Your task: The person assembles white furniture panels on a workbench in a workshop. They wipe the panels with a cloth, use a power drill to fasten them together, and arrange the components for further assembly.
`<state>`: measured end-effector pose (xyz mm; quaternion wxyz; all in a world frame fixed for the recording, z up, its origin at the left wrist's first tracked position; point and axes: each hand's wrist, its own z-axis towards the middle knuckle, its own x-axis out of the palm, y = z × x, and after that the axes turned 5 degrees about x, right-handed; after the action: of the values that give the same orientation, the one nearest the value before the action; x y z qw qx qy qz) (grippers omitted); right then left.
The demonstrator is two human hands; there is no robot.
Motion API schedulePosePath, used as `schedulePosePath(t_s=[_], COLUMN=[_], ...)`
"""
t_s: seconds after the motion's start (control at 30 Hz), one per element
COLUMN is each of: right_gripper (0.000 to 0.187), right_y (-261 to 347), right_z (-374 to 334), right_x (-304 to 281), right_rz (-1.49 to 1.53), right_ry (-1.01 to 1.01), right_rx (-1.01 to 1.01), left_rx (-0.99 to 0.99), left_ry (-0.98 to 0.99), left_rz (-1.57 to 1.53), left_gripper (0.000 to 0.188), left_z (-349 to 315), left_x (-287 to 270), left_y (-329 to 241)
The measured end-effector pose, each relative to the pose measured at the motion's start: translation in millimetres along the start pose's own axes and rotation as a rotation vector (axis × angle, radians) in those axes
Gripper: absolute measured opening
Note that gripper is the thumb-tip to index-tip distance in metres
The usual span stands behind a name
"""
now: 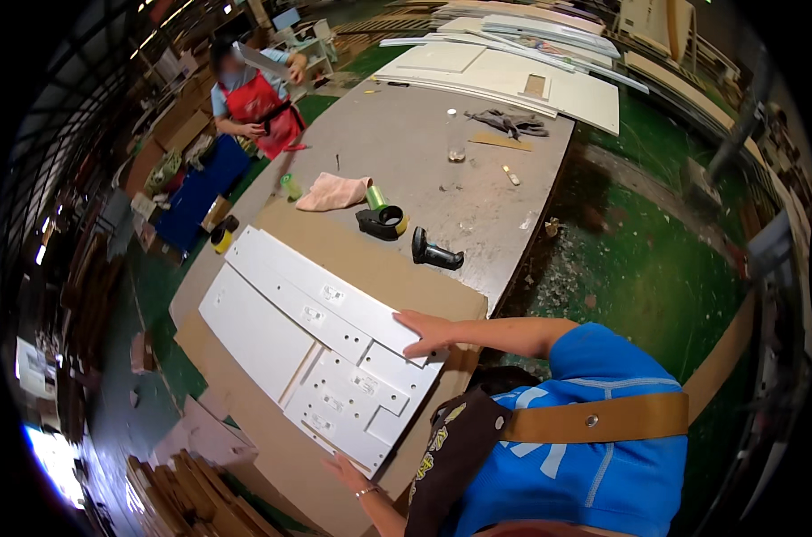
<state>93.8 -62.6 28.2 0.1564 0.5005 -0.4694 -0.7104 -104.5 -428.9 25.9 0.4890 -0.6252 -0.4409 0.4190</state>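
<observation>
Several flat white panels (272, 336) of different sizes, some with drilled holes and small labels, lie close together on a brown cardboard sheet (276, 461). My right hand (428, 333) rests on the long panel's end at the far right edge, fingers stretched and spread. Down at the near corner of the panels, my left hand (348, 473) touches the edge with its fingers extended. Neither hand is closed round anything. Part of the left palm is hard to make out.
Beyond the panels, the grey table (397, 121) carries a black tape dispenser (382, 223), a black-handled tool (436, 251), a pink cloth (332, 191) and a clear bottle (455, 136). White boards (477, 72) are stacked at the far end. A co-worker in a red apron (261, 107) stands far left.
</observation>
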Motion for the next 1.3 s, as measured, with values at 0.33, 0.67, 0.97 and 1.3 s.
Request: schedulePosePath(t_s=[0.33, 0.67, 0.97, 1.3], right_gripper=[0.048, 0.061, 0.058, 0.041], right_y=[-106, -90, -95, -111], right_z=[-80, -72, -74, -51], right_x=[-35, -42, -47, -94], right_rz=[-0.220, -0.365, -0.336, -0.136], right_ry=[-0.600, -0.384, -0.392, -0.805], right_rx=[0.464, 0.634, 0.624, 0.567], left_rx=[-0.514, -0.286, -0.350, -0.516], left_ry=[-0.889, -0.618, -0.510, -0.650], left_rz=[0.571, -0.951, -0.920, -0.918], left_gripper=[0.080, 0.042, 0.046, 0.053], left_z=[-28, -40, -44, -32], left_x=[-170, -194, -179, -201], left_y=[106, 86, 62, 79])
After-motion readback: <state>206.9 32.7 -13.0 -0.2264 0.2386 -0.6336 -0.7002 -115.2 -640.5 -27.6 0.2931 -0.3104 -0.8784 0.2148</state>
